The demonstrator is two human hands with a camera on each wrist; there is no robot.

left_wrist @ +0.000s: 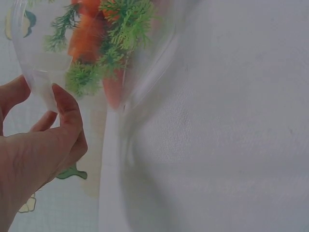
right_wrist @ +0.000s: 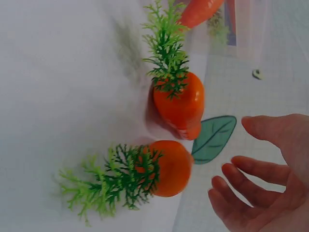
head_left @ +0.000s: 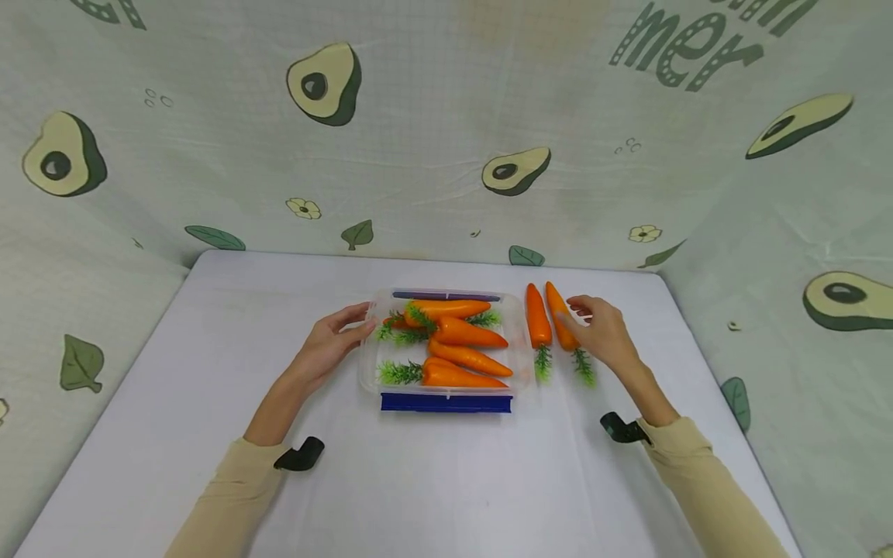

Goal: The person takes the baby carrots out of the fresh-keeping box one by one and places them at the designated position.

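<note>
A clear plastic food container [head_left: 449, 401] with blue clips holds several orange carrots [head_left: 470, 333] with green leafy tops. My left hand [head_left: 333, 341] pinches its left edge between thumb and fingers; the left wrist view has the container's wall [left_wrist: 46, 87] inside that grip. Right of the container, two more carrots lie side by side, a nearer one [head_left: 538, 316] and an outer one [head_left: 558, 310]. My right hand [head_left: 601, 329] is beside the outer carrot, its thumb overlapping it in the head view. In the right wrist view the fingers [right_wrist: 253, 191] are spread, with nothing between them.
A white-covered table [head_left: 446, 488] carries everything. Behind it and along the sides hangs a pale cloth [head_left: 418, 101] printed with avocados and leaves. Each wrist wears a black camera mount, one left [head_left: 300, 455] and one right [head_left: 622, 428].
</note>
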